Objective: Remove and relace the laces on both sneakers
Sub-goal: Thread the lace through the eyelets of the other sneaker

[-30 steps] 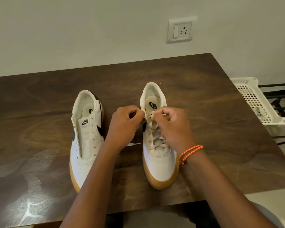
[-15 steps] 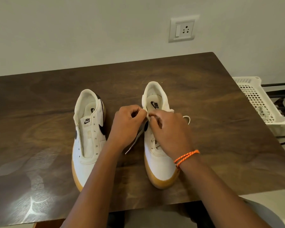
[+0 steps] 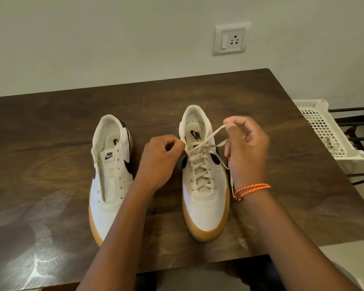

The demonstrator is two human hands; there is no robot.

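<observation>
Above the right sneaker (image 3: pixel 204 181), right hand (image 3: pixel 247 150) now raised, both hands pinching lace (image 3: pixel 213 134) ends.

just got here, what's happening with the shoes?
A person is lacing the right sneaker on the table. Its lace criss-crosses the eyelets; the right hand pulls one end up and out, and the left hand pinches at the top eyelet. The left sneaker has no lace.
</observation>
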